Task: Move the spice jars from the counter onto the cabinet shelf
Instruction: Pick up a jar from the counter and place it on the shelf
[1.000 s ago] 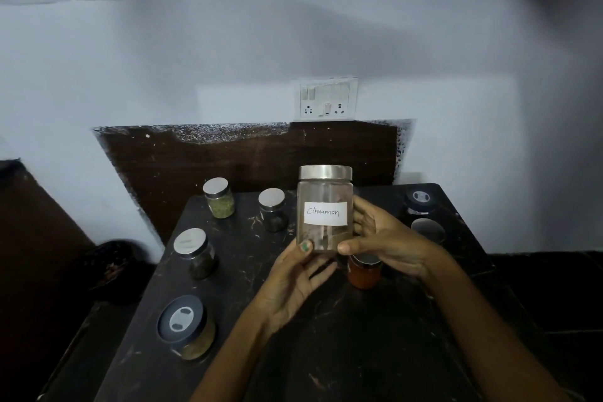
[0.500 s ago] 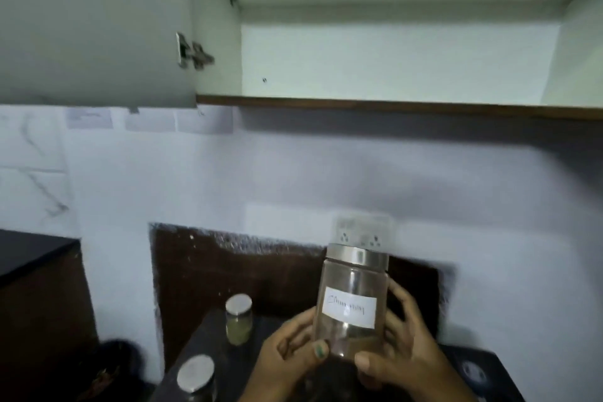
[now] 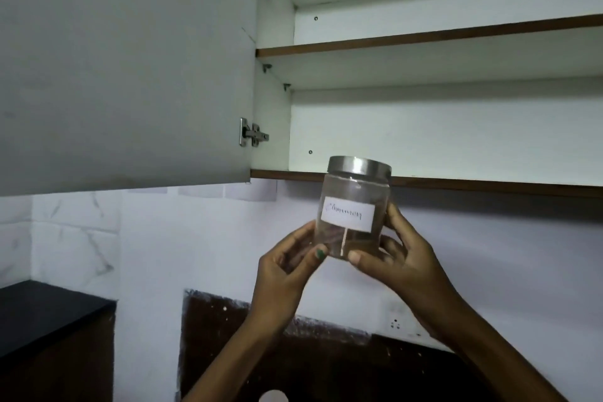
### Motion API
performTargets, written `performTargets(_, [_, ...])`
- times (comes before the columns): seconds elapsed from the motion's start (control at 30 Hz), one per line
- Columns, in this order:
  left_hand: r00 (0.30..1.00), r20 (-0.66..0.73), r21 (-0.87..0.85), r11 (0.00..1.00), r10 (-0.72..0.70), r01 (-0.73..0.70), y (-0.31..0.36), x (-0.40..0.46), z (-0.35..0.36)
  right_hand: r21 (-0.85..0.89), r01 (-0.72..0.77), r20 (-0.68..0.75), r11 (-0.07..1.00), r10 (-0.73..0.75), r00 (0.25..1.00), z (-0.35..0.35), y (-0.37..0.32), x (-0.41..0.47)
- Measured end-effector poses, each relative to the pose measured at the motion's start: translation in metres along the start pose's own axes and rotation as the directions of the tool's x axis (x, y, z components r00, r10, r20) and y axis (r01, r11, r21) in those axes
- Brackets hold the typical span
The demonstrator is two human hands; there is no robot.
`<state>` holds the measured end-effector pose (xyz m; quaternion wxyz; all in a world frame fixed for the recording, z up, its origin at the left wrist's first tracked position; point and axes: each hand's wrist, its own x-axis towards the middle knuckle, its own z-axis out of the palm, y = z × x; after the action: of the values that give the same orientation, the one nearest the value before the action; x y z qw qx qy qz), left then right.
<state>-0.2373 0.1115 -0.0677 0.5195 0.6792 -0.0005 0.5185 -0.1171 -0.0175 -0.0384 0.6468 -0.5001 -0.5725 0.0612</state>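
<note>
While both hands' grip clasps clear glass jar (image 3: pixel 350 215) w/ steel lid, shelf (image 3: pixel 456 181) sits above.

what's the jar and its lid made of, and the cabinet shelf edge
Jar: clear glass or hard plastic; the contents show through, and the look alone can't separate the two. Its label is white paper with handwriting.
Lid: looks like brushed metal, grey with a dull sheen.
Shelf edge: brown, wood-like strip on an otherwise white, smooth, probably laminated board.
Both hands hold the jar.
</note>
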Motion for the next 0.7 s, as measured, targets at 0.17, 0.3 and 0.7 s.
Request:
performTargets(0.17, [0.996,-0.015,0.064,0.994,0.084,-0.083,-0.016,0.073,-0.037,-0.024,0.064,0.003,0.998,-0.064,0.998,0.030,0.016,0.077])
performTargets(0.3, [0.988,0.065,0.105,0.984,0.137,-0.143,-0.033,0.127,-0.059,-0.109,0.122,-0.015,0.987,-0.124,0.992,0.049,0.031,0.131])
performTargets(0.7, [0.980,0.023,0.425,0.885,0.198,-0.189,-0.082,0.229,-0.076,-0.382,0.011,0.068,0.924,0.016,0.998,0.066,0.051,0.242])
